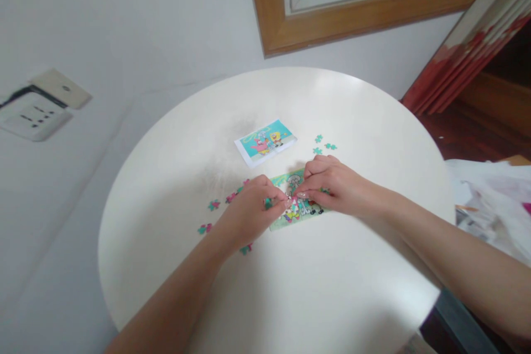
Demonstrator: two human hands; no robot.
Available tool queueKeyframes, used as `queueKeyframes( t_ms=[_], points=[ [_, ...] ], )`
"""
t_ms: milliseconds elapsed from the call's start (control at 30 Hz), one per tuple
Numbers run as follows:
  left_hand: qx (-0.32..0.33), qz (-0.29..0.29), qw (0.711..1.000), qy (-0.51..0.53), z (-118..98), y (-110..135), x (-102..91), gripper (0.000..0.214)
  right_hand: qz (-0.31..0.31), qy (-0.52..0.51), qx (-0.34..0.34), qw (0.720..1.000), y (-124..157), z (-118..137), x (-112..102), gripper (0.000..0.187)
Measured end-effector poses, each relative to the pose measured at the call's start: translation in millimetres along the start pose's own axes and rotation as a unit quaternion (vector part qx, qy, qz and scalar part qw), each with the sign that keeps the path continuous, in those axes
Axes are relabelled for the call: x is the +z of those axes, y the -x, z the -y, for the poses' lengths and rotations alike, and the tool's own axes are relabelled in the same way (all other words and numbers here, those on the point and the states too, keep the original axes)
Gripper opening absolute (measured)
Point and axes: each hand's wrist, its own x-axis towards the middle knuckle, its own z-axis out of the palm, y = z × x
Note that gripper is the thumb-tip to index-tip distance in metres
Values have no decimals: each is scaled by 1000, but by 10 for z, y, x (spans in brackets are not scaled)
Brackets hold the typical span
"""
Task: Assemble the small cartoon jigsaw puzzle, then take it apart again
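Observation:
A partly assembled cartoon jigsaw puzzle (292,215) lies on the round white table, with my two hands over it. My left hand (251,207) comes in from the left, its thumb and forefinger pinched at a small pink puzzle piece (295,199). From the right, my right hand (338,183) is closed in a pinch at that same spot, the fingertips of both hands nearly touching. The fingers cover part of the piece and the puzzle's middle. Loose teal-and-pink puzzle pieces (214,205) lie around my left hand and wrist.
Behind the puzzle lies a printed reference picture (265,141) of the cartoon. Several loose teal pieces (317,151) are to its right. The white table (174,265) stands against a wall with a socket (35,116) and a window. A red-and-cream curtain (460,61) hangs at the right.

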Motion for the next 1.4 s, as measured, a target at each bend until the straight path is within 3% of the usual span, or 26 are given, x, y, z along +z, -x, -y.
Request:
queueKeyframes(
  t_ms=[667,1000,1400],
  points=[
    [-19,7,999,-32,-15,-17,0,12,14,-9,-5,1000,8,6,-8,20],
    [-8,-10,999,-38,55,20,-161,19,9,-3,-9,1000,20,-43,-10,21],
    [-8,31,998,-52,18,84,-206,20,22,22,20,999,67,-48,-132,22]
  ],
)
